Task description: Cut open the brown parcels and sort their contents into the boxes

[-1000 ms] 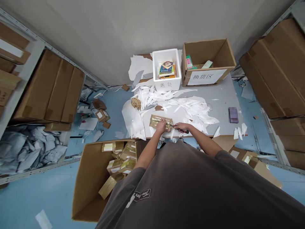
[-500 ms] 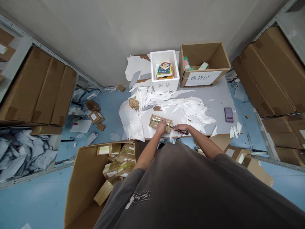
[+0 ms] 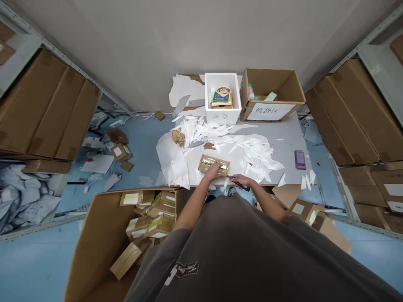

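Observation:
A small taped cardboard parcel [image 3: 206, 160] lies near the front edge of the worktable. My left hand [image 3: 214, 170] grips it from the near side, thumb and fingers over its top; some fingertips are hard to see. A dark slit or seam runs along the parcel's top. Just right of it, my right hand [image 3: 242, 180] is closed around a red-and-black utility knife [image 3: 233, 179], whose tip points at the parcel's right end. Its blade is too small to make out clearly.
White paper strips [image 3: 255, 147] cover much of the worktable [image 3: 289, 138]. Behind stand a white foam box [image 3: 223, 117] with books and a labelled cardboard box [image 3: 270, 112]. A purple item [image 3: 300, 160] lies right. A large carton [image 3: 85, 235] of parcels stands at left.
My right hand has drawn the knife back and down, away from the parcel's top. My left hand still holds the parcel. The camera view has shifted slightly.

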`<control>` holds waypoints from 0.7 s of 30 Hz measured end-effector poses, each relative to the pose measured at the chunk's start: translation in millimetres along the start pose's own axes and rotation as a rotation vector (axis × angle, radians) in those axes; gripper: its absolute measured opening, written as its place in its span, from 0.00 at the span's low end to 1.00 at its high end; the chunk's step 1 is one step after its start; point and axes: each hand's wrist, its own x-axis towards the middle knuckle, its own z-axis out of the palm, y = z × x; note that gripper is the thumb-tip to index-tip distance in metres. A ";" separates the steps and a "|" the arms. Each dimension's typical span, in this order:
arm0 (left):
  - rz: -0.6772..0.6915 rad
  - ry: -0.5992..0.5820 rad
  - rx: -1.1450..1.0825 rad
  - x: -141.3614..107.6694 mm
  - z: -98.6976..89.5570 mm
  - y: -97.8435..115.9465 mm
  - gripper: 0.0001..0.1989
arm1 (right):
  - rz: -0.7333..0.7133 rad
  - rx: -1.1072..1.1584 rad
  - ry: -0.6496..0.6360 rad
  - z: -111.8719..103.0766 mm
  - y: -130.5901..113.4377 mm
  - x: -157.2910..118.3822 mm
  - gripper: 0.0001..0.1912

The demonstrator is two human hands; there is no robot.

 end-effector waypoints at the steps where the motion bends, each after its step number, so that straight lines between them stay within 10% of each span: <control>1: -0.010 0.019 -0.007 0.1 -3.0 -4.3 0.33 | -0.002 0.020 0.023 0.4 3.8 -4.8 0.18; 21: -0.085 0.185 0.084 8.2 20.5 -17.5 0.29 | -0.025 -0.683 0.576 21.9 -22.9 1.1 0.16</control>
